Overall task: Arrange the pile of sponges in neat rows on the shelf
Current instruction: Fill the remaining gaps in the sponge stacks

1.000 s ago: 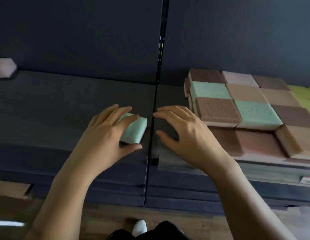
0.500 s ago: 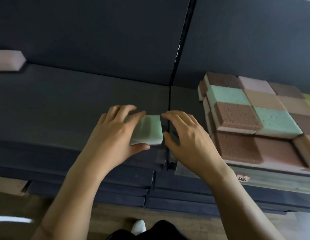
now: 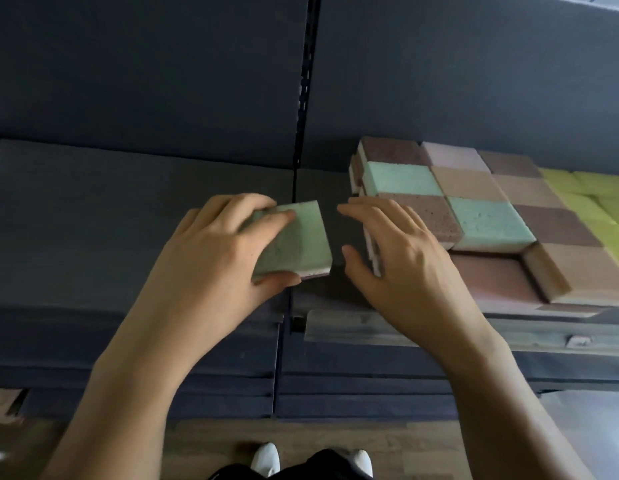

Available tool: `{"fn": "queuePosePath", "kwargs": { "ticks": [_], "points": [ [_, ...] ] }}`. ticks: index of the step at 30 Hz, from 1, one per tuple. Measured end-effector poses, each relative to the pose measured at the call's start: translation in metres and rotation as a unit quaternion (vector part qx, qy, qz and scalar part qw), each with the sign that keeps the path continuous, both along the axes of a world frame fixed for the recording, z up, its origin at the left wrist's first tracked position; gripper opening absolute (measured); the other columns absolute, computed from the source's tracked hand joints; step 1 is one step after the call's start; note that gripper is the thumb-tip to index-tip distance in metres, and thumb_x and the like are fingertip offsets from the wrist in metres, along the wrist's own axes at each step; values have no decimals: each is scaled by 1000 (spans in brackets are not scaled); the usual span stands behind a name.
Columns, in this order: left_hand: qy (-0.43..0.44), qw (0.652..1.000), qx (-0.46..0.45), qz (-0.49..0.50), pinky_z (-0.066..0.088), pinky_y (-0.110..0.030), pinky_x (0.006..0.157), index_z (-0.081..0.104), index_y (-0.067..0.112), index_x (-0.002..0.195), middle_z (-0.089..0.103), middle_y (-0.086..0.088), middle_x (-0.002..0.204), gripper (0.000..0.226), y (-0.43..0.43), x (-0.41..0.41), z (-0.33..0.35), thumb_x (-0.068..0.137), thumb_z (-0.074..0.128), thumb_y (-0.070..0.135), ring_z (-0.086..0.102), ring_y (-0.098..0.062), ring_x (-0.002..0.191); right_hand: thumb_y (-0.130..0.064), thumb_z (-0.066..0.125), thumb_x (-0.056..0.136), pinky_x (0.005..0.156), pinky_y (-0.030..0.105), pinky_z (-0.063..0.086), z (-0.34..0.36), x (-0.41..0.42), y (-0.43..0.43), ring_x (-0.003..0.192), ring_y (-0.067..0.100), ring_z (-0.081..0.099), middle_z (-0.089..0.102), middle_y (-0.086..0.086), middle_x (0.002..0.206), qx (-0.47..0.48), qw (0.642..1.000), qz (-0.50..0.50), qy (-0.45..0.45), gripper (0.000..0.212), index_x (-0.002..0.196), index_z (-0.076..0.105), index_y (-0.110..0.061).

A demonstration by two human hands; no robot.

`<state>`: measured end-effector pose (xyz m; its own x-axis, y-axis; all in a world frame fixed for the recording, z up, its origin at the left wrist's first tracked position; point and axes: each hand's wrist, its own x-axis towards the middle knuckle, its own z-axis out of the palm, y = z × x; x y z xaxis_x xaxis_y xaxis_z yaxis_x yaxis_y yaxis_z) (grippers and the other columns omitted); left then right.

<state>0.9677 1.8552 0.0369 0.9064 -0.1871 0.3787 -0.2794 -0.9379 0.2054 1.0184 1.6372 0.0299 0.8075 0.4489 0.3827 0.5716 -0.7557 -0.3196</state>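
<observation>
The left hand is pinching the pale green square foam sponge over the dark shelf, ideally lowering it flat and flush beside the neat block of coloured sponges, where the empty, spread-fingered right hand is hovering.

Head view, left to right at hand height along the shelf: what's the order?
left hand → green sponge it grips → right hand → front teal sponge → dark brown sponge → yellow sponges. The maroon sponge overlaps the right hand, so it is left out.
</observation>
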Motion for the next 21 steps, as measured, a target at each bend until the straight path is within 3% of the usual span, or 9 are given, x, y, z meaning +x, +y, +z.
{"fn": "queuePosePath", "kwargs": {
  "ticks": [8, 15, 18, 21],
  "points": [
    [0, 998, 9, -67, 45, -44, 92, 59, 13, 131, 55, -3, 131, 65, -99, 16, 8, 75, 68, 45, 51, -27, 118, -25, 61, 95, 98, 30, 43, 13, 1, -104, 128, 17, 48, 54, -2, 140, 2, 997, -79, -18, 39, 133, 56, -18],
    [10, 995, 27, -97, 45, -45, 95, 58, 15, 131, 55, -1, 130, 65, -175, 34, 4, 76, 71, 46, 51, -26, 117, -19, 63, 90, 99, 34, 43, 9, 5, -183, 125, 19, 49, 56, -2, 137, 11, 996, -93, 4, 41, 130, 58, -16],
    [22, 994, 34, -100, 44, -45, 97, 58, 16, 131, 55, -1, 131, 63, -198, 40, -1, 77, 69, 47, 51, -26, 118, -23, 64, 89, 102, 34, 42, 3, 9, -209, 125, 18, 49, 57, -4, 135, 4, 996, -94, 5, 41, 130, 58, -18],
    [34, 994, 38, -99, 46, -49, 97, 59, 15, 130, 55, -3, 132, 63, -217, 47, -5, 77, 66, 48, 51, -27, 120, -30, 64, 90, 100, 42, 45, -1, 13, -230, 127, 20, 49, 55, -5, 135, 6, 996, -86, 19, 42, 131, 57, -20]
  ]
}}
